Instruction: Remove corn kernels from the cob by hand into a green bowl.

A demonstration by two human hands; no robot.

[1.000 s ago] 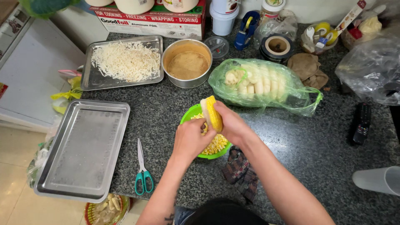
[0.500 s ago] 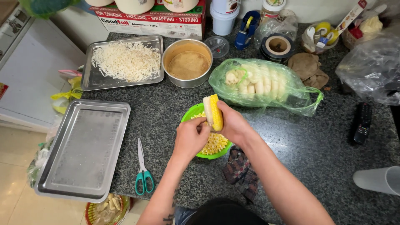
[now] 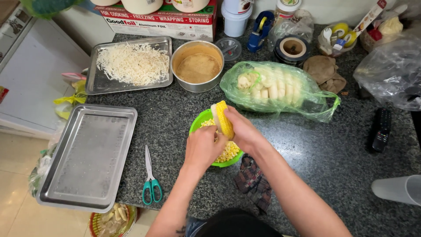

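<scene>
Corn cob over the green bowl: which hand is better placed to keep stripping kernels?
Left, probably. The left hand sits at the corn cob's lower end, right above the loose kernels in the green bowl. The right hand is wrapped around the cob, steadying it.

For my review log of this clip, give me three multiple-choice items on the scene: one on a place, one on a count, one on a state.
1. Where do the scissors lie?
A. between the empty tray and the green bowl
B. inside the round pan
C. on the plastic bag

2. How many metal trays are on the counter?
A. one
B. two
C. four

3. How is the corn cob placed?
A. flat on the counter
B. sealed in a bag
C. held over the green bowl by both hands

Answers:
1 A: teal handles rest on the counter beside the empty tray.
2 B: one empty, one with shredded white food.
3 C: left hand and right hand grip it over loose kernels.
</scene>
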